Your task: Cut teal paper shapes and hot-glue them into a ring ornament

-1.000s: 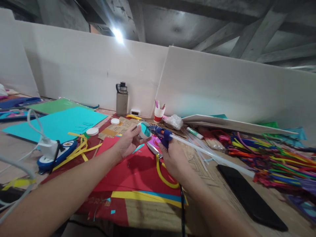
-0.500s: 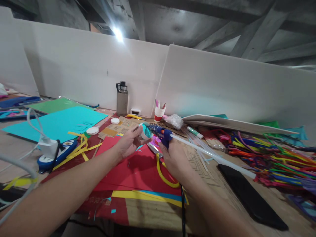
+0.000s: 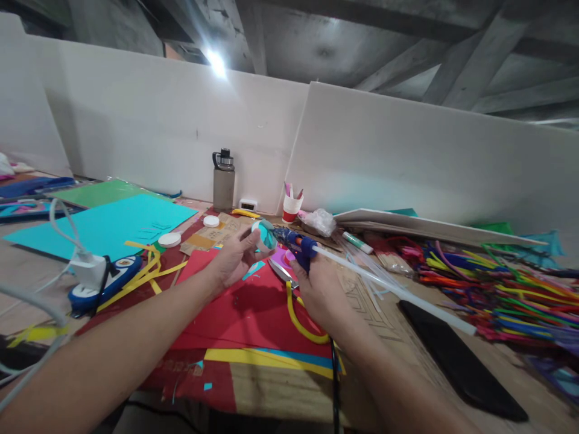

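My left hand (image 3: 236, 258) is closed around the side of a small white cup (image 3: 264, 236) with turquoise on it. In my right hand (image 3: 319, 283) is a blue glue gun (image 3: 304, 246), its fingers wrapped round the handle. The gun's tip points left at the cup, very near its opening; whether they touch I cannot tell. From the gun's back a long white glue stick (image 3: 389, 283) runs out to the right. Below the hands are red paper sheets (image 3: 244, 319) and scissors with yellow handles (image 3: 296, 316).
Turquoise paper (image 3: 108, 226), a blue power strip (image 3: 104, 283) and yellow strips (image 3: 156, 265) lie left. Behind stand a bottle (image 3: 224, 184) and a pen cup (image 3: 292, 208). A black phone (image 3: 461, 361) and colourful pipe cleaners (image 3: 506, 295) are at right.
The cup in my left hand has turned a little, showing more of its inside. The glue stick's far end has shifted slightly right and down. A turquoise scrap under the cup shows more.
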The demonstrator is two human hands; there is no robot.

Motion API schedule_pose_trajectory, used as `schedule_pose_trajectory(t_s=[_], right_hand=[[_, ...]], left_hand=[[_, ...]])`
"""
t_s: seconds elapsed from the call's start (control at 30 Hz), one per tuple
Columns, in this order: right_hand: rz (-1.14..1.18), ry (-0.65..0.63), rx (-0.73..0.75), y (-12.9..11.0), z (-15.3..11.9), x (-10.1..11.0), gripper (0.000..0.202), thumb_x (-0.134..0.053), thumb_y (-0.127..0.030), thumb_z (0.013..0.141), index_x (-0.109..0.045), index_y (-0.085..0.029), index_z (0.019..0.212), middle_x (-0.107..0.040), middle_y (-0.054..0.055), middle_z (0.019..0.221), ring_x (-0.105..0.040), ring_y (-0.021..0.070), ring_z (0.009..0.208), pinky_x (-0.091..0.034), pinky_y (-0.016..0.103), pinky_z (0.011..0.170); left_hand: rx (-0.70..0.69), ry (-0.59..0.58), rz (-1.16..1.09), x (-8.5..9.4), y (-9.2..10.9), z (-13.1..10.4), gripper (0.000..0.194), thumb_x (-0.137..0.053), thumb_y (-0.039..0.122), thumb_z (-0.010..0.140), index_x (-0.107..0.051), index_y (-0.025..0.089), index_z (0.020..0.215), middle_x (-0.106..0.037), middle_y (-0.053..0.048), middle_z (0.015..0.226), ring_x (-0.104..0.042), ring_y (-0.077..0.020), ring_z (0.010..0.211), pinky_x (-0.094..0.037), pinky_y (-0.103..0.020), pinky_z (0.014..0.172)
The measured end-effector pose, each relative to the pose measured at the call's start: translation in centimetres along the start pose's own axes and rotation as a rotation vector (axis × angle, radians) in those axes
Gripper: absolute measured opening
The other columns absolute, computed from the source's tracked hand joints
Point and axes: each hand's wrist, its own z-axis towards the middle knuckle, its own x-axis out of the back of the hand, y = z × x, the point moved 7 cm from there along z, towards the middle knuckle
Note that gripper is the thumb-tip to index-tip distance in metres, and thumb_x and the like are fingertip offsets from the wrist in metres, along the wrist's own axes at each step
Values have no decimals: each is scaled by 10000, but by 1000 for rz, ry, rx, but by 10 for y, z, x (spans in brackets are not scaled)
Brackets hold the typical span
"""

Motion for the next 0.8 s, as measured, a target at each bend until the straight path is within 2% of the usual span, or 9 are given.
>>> schedule_pose_trajectory(t_s=[0.17, 0.43, 0.63, 0.73, 0.8], right_hand=[[18, 0, 19, 0, 0, 0, 352, -392, -329, 911, -517, -174, 1202, -619, 135, 1118, -573, 274, 1037, -446, 401, 869], [-25, -22, -6, 3, 1, -3, 340, -418, -316, 894, -535, -156, 1169, -647, 136, 1005, -600, 270, 956, -467, 372, 785], [-7, 6, -10, 6, 1, -4, 341, -401, -321, 901, -547, -153, 1160, -650, 133, 1027, -604, 263, 950, -470, 368, 783], [-6, 1, -20, 10, 1, -6, 331, -407, -324, 900, -560, -155, 1139, -656, 130, 1014, -611, 261, 937, -472, 361, 778], [-10, 1, -19, 11, 2, -7, 321, -415, -315, 896, -565, -161, 1134, -658, 126, 1014, -611, 261, 942, -470, 358, 784]], left_hand=[[77, -24, 1, -2, -9, 0, 233, -599, 259, 815, -621, 133, 1010, -660, -81, 1026, -615, -183, 937, -475, -435, 928], [-72, 3, 45, 4, 8, 2, 274, -648, 217, 774, -593, 165, 1037, -629, -61, 1034, -616, -167, 893, -507, -396, 878], [5, -4, 78, 1, 1, -2, 462, -691, 162, 718, -536, 261, 1141, -586, -27, 1091, -612, -160, 857, -524, -451, 836], [13, -37, 84, -1, 2, -1, 496, -701, 126, 696, -539, 243, 1149, -574, -43, 1149, -610, -179, 912, -497, -460, 885], [37, -57, 65, -1, 1, 0, 424, -685, 167, 725, -554, 210, 1126, -581, -66, 1160, -605, -201, 956, -470, -476, 919]])
